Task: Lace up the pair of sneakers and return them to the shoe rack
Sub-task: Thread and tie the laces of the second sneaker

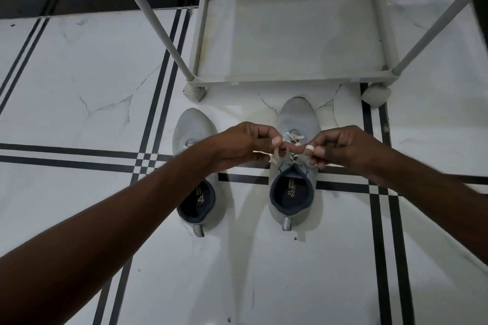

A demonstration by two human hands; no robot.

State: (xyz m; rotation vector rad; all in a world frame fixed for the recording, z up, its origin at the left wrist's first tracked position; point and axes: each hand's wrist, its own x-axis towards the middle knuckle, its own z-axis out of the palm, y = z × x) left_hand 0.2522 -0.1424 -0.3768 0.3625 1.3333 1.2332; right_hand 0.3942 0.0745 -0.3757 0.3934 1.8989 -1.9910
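Two grey sneakers stand on the floor with toes towards the shoe rack (290,78). The right sneaker (297,116) has a white lace (291,137) crossed through its upper eyelets. Over its tongue my left hand (243,145) pinches one lace end and my right hand (340,146) pinches the other. The left sneaker (191,126) lies beside it, partly hidden under my left forearm; a bit of lace shows near its eyelets.
The rack's grey bottom shelf sits just beyond the toes, with four slanting posts (150,18) and round feet (194,91). White marble floor with black stripes (155,103) surrounds the shoes. A black skirting runs along the far wall.
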